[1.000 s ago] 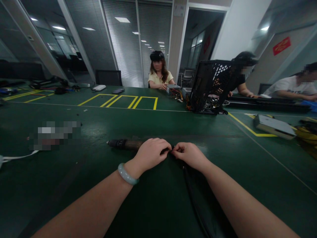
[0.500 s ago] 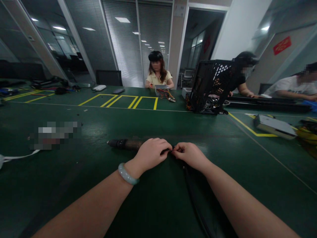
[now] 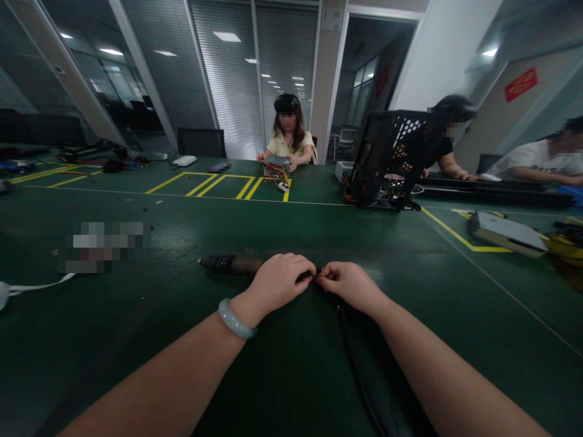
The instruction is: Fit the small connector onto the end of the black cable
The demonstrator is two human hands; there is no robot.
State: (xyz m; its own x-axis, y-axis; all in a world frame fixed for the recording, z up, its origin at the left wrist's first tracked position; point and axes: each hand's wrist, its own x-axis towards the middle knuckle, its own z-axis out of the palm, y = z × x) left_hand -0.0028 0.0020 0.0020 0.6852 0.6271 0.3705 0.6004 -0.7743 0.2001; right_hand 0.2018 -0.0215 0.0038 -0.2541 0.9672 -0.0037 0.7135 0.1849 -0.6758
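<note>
An electric screwdriver (image 3: 234, 265) with a dark, worn body lies on the green table, its bit end pointing left. My left hand (image 3: 282, 279) is wrapped over the tool's rear part and hides it. Right beside it, my right hand (image 3: 348, 284) pinches at the tool's tail end, where the cable joins. The fingertips of both hands almost meet there, and the exact part between them is too small to make out. A thick black cable (image 3: 357, 364) runs from under my right hand towards the near table edge.
Beyond my hands stands an open black computer case (image 3: 387, 161). A silver metal box (image 3: 507, 232) lies to the right. Across the table a person (image 3: 289, 142) handles a power supply (image 3: 277, 164) with coloured wires. Two more people sit at the right. At left runs a white cable (image 3: 40, 286).
My hands have kept nearly the same place and grip. Across the table, the person's power supply and its wires have shifted to the left.
</note>
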